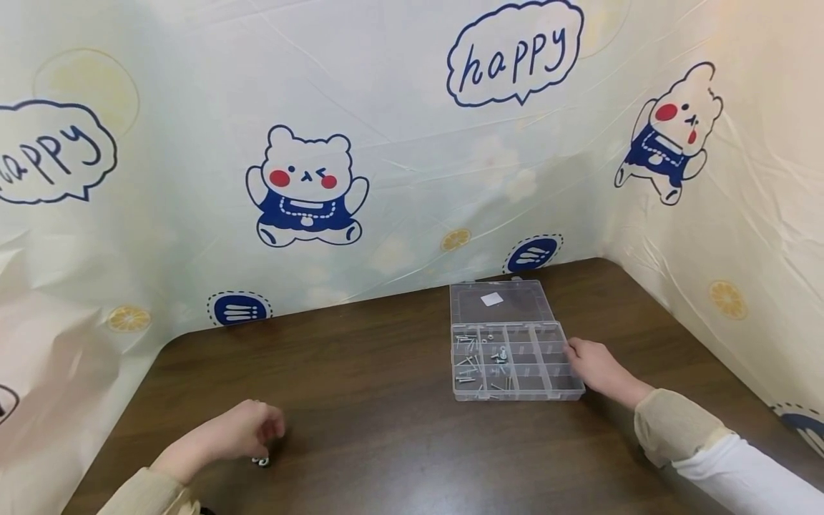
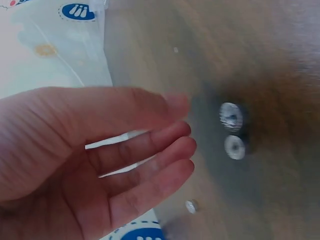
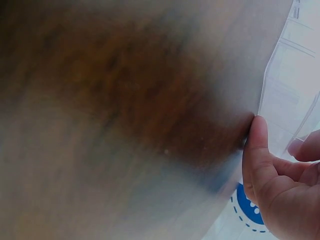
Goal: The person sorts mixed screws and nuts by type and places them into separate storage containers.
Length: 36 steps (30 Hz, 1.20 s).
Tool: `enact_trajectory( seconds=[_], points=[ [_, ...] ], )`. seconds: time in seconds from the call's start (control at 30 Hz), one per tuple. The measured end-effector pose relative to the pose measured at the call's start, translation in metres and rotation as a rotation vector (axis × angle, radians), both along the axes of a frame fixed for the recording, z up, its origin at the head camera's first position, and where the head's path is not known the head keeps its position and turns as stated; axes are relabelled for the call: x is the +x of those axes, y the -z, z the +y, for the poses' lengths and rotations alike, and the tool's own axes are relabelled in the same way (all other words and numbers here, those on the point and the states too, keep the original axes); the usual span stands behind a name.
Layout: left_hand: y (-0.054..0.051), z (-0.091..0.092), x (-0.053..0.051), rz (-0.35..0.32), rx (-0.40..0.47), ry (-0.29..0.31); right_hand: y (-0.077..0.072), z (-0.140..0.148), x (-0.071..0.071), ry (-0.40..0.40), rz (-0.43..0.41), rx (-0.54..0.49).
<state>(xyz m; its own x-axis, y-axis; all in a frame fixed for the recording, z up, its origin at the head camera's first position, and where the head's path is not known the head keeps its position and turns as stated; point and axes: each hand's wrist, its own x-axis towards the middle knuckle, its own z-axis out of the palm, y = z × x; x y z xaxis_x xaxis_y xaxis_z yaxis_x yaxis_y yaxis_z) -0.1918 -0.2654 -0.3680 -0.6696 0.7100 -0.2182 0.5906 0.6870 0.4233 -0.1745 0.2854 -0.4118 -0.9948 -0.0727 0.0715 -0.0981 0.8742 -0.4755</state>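
My left hand (image 1: 247,429) hovers over the near left of the table, fingers loosely bent. Just past its fingertips in the left wrist view lie two round metal pieces (image 2: 231,116), probably nuts or washers, too blurred to tell. A smaller metal piece (image 2: 191,205) lies below them. At the right, my right hand (image 1: 595,365) grips the side wall of a clear plastic compartment box (image 1: 518,395), thumb and finger on either side of the edge in the right wrist view. Its lid (image 1: 515,304) is folded back. Screws (image 1: 466,379) and small hardware (image 1: 499,355) fill compartments toward its left.
The dark wood table (image 1: 360,400) carries everything. Behind and at both sides hangs a pale printed sheet (image 1: 412,179) with bears and lettering. A small white label (image 1: 492,299) shows on the box lid.
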Motion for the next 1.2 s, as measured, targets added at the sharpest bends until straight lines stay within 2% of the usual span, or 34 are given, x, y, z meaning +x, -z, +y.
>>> enact_trajectory(
  seconds=[0.2,0.3,0.57,0.73,0.93,1.1,1.2],
  points=[
    [0.013,-0.010,0.006,-0.003,0.026,-0.022,0.001,0.001,-0.001,0.006,0.001,-0.004],
    [0.017,-0.013,0.007,0.018,0.032,-0.032,0.001,0.001,-0.001,0.011,-0.001,-0.004],
    [0.022,-0.014,0.005,0.035,0.059,-0.027,0.001,0.001,-0.001,0.013,0.010,0.004],
    [0.019,-0.010,0.003,0.064,0.072,-0.006,0.002,0.000,0.000,0.013,0.002,0.001],
    [0.009,0.003,-0.003,0.114,0.077,0.008,0.001,0.000,0.000,0.012,0.002,0.003],
    [0.004,0.018,-0.008,0.154,0.123,0.022,0.002,0.000,0.000,0.007,0.030,0.005],
    [0.003,0.027,-0.012,0.148,0.168,0.029,0.003,0.001,-0.001,0.005,0.048,0.009]
  ],
)
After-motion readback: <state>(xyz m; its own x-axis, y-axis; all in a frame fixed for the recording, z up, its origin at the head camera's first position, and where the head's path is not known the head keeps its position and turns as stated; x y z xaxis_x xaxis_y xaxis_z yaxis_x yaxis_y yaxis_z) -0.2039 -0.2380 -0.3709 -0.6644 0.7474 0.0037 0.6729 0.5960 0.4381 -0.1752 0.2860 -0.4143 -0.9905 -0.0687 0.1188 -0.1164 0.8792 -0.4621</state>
